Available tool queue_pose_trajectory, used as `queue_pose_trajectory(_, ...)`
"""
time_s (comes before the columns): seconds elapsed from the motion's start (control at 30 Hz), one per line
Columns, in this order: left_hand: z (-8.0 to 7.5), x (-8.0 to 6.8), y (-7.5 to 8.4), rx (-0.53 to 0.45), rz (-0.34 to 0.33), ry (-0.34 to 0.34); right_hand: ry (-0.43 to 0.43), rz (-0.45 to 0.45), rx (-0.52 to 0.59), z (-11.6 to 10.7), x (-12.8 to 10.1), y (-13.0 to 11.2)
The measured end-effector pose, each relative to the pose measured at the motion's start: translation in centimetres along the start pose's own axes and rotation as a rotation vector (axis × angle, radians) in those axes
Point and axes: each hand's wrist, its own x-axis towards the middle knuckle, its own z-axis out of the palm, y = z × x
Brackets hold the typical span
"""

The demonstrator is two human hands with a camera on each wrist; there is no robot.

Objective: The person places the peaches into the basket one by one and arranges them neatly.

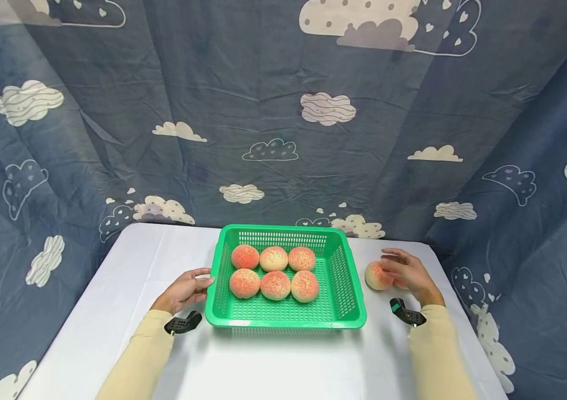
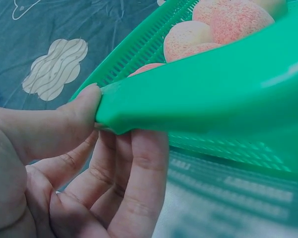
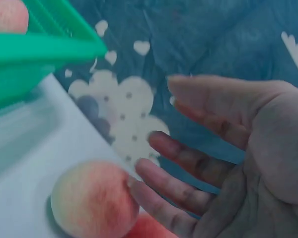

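Observation:
A green plastic basket (image 1: 286,324) stands on the table with several peaches (image 1: 275,285) in two rows inside it. My left hand (image 1: 188,290) holds the basket's left rim; in the left wrist view the thumb (image 2: 87,106) lies on the rim's edge and the fingers curl beneath. To the right of the basket, my right hand (image 1: 411,272) hovers over a peach (image 1: 377,276), its fingers spread and loosely bent with nothing gripped. One fingertip comes right at that peach's side in the right wrist view. Another peach (image 3: 150,228) shows partly behind it, mostly hidden.
A white table (image 1: 283,366) carries the basket and the loose peaches. Behind and at both sides hangs a dark blue curtain (image 1: 243,116) with cloud prints, close to the table's back edge. The basket's right end holds no peaches.

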Motion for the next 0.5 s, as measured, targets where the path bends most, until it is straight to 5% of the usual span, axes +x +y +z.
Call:
queue_pose_trajectory(0.3,0.0,-0.2,0.2,0.004,0.005,0.001,0.185,0.085,-0.060,-0.8,2.9,4.6)
queue_pose_trajectory(0.5,0.1,-0.1,0.0,0.008,0.008,-0.002,0.139,0.073,-0.215,0.7,2.5,3.5)
